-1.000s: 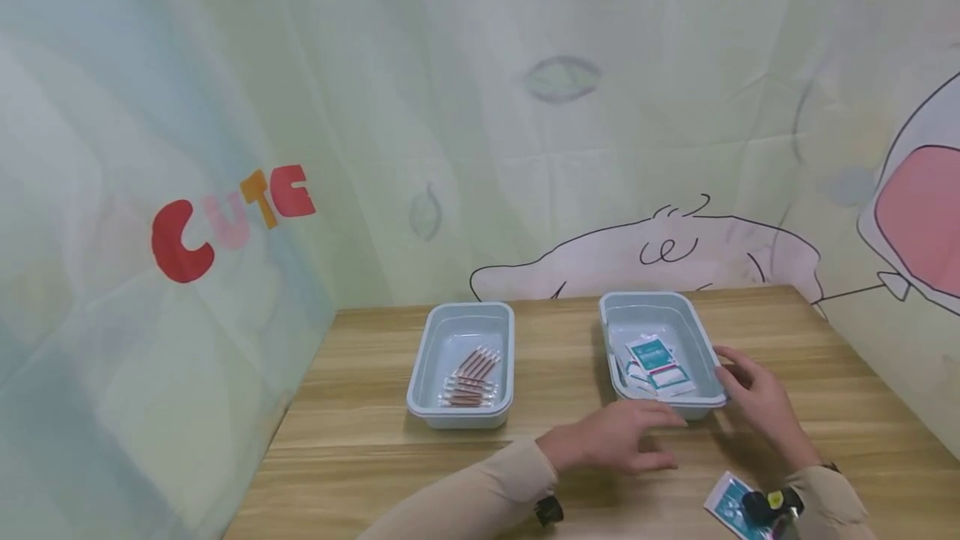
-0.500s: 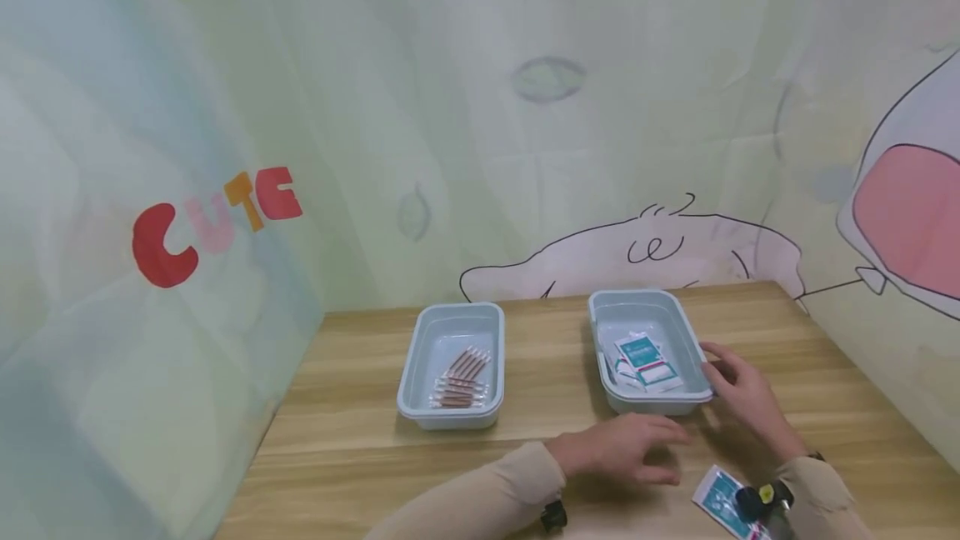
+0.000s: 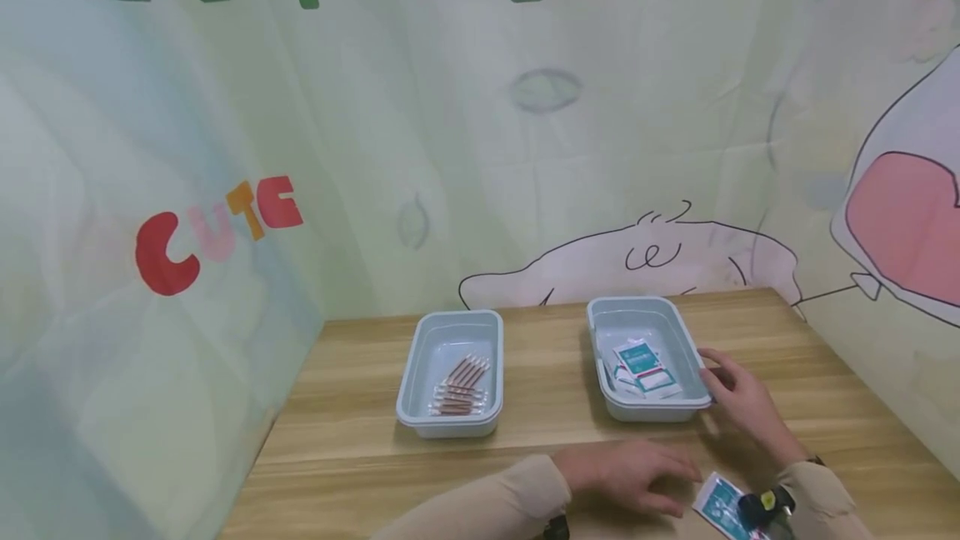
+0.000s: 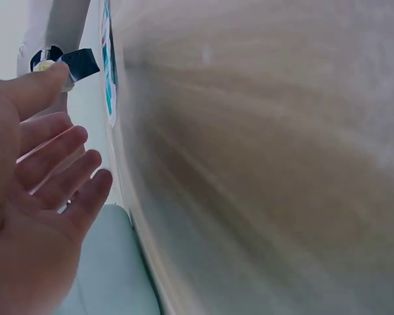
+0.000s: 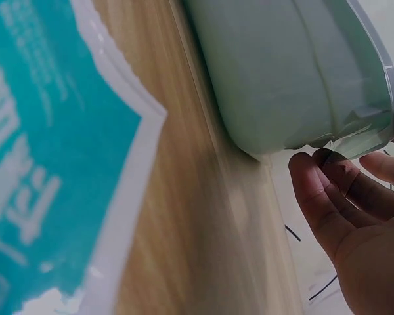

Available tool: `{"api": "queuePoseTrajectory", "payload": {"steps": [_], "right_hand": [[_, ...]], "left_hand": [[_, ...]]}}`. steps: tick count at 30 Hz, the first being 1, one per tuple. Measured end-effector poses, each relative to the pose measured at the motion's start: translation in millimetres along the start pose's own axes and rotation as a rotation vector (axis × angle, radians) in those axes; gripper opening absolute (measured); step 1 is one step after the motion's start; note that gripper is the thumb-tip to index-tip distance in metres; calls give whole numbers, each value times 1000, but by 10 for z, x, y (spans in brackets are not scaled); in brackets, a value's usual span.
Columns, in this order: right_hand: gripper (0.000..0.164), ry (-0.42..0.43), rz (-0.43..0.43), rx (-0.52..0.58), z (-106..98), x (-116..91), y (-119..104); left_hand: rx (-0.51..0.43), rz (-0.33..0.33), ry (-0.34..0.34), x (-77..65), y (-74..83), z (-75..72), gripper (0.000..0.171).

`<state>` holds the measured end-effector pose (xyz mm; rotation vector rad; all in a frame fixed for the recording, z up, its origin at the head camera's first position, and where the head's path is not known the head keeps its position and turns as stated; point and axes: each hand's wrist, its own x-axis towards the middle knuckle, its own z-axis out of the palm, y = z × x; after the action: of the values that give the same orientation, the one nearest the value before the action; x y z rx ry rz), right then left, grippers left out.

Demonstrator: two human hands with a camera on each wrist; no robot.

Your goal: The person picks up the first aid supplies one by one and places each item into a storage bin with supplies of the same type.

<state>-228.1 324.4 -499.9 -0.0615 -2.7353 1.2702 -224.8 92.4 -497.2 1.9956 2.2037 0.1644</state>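
Note:
My left hand reaches across the front of the table with its fingers loosely extended and nothing in them; its fingertips are close to a flat teal-and-white sachet. In the left wrist view the palm shows bare. The right hand holds the right-hand side of a pale blue plastic basket at its rim; in the right wrist view its fingers bend against the outer wall. Several similar sachets lie inside this basket. The loose sachet is partly hidden by the right wrist's camera.
A second pale blue basket stands to the left, with several brown-stemmed cotton swabs in clear wrap. Both baskets are on a wood-grain table. A printed cloth backdrop rises behind the table and along its sides.
My left hand has moved down and slightly right, away from the basket's front and closer to the loose sachet. The right hand stays at the basket. The head view has shifted a little.

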Motion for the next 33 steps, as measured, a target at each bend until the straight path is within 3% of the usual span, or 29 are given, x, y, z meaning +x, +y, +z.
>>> {"api": "queuePoseTrajectory", "payload": {"steps": [7, 12, 21, 25, 28, 33], "right_hand": [[59, 6, -3, 6, 6, -1, 32], [60, -1, 3, 3, 10, -2, 18], [61, -8, 19, -2, -11, -4, 11], [60, -7, 10, -7, -11, -9, 23], [59, -13, 6, -4, -3, -17, 25], [61, -17, 27, 0, 2, -19, 6]], "left_hand": [[0, 10, -109, 13, 39, 29, 47], [-34, -26, -175, -9, 29, 43, 46], [18, -50, -180, -25, 25, 60, 51], [70, -24, -170, 5, 35, 74, 54], [81, -2, -203, 21, 47, 86, 54], [18, -23, -263, 16, 47, 83, 53]]}}
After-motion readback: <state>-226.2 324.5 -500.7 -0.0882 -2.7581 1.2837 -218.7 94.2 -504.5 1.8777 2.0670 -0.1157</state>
